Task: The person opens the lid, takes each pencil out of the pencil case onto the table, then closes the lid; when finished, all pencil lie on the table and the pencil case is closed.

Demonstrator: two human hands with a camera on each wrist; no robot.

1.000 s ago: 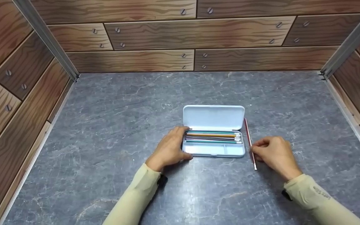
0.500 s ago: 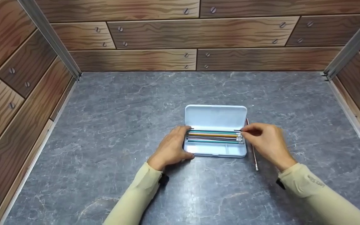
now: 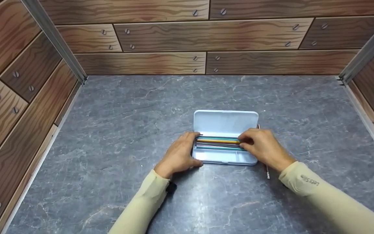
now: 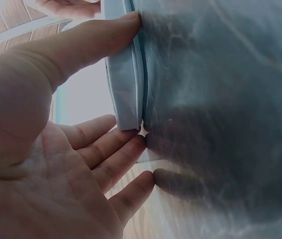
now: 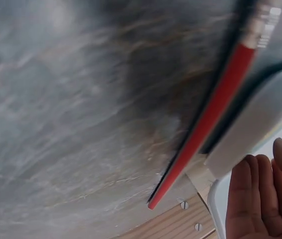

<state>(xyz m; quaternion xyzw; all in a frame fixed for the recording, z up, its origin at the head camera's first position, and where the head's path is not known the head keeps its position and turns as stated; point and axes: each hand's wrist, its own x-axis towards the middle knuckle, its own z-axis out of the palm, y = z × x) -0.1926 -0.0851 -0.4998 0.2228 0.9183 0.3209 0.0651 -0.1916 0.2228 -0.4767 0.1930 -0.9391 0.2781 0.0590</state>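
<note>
A light-blue pencil case (image 3: 226,122) lies with its lid raised in the head view. Several pencils (image 3: 218,141), teal, yellow and dark, lie side by side in its rear compartment. My left hand (image 3: 178,153) holds the case's left end, thumb at the front edge, fingers at the far side; the left wrist view shows the thumb on the case wall (image 4: 124,92). Over the pencils' right ends is my right hand (image 3: 262,145), thumb and forefinger bent down onto them; the fingertip contact is partly hidden. A red pencil (image 5: 206,119) lies outside, along the case's right end.
The case rests on a grey marbled tabletop (image 3: 135,113). Wood-patterned panels (image 3: 161,35) stand at the back and both sides, with metal posts (image 3: 55,42) at the corners. The case's front compartment (image 3: 216,157) has a small divider.
My right hand has moved from the red pencil to the case's right end, then left over the pencils inside. The red pencil stays on the table. My left hand keeps its hold.
</note>
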